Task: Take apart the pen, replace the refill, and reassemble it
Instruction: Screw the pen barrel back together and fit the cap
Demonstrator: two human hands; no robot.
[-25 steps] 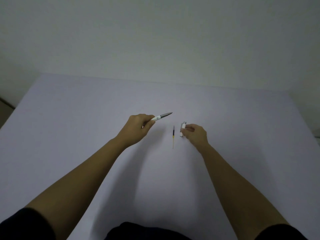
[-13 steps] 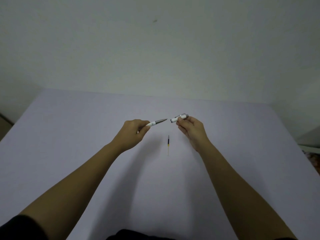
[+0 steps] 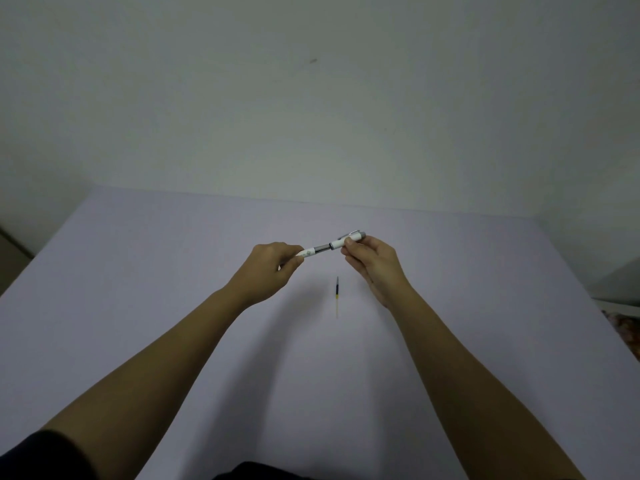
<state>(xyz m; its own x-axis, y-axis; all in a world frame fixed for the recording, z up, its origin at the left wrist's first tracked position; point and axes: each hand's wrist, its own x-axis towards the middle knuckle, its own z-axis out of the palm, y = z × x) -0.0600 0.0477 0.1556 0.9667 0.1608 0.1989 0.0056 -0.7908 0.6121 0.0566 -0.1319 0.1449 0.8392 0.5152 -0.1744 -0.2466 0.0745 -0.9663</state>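
Your left hand pinched the pen barrel, your right hand pinched the cap, ends meeting above the refill.

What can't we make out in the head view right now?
- Rear of the pen barrel: hidden inside the left hand.
- Pen tip: hidden inside the cap held by the right hand; how fully it is seated is unclear.
- Refill inside the barrel: hidden by the barrel.
- Loose refill on the table: too small to read ink level or tip.
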